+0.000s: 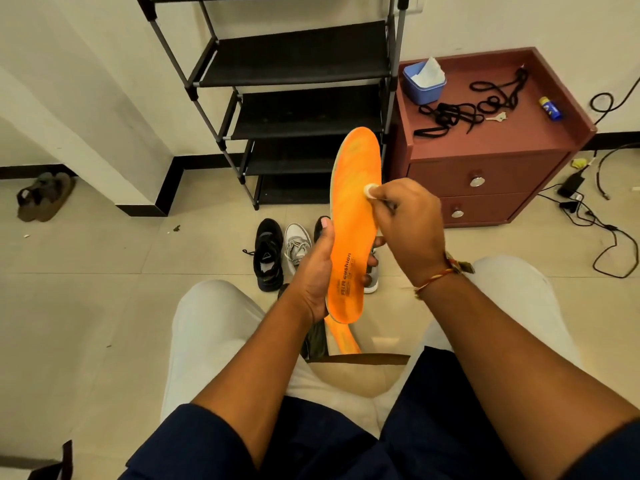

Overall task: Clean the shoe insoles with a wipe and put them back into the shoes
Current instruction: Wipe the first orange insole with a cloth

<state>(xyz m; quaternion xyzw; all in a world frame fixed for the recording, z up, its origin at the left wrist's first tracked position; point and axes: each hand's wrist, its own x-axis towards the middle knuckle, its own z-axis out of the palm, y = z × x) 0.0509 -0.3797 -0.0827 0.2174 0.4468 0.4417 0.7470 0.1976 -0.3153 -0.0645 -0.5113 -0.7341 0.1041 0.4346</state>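
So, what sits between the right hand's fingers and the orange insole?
A small white wipe, pinched by the right hand against the orange insole; the head view shows it.

Mount: on the person's head, wide-angle.
Facing: forward and down, toward the floor (104, 271) and shoe rack (294, 64).
Nearness: close above the left hand (317, 271) and right hand (410, 230).

orange insole (349, 216) upright in left hand (313, 271), white wipe (370, 191) in right hand (408, 230) against its middle
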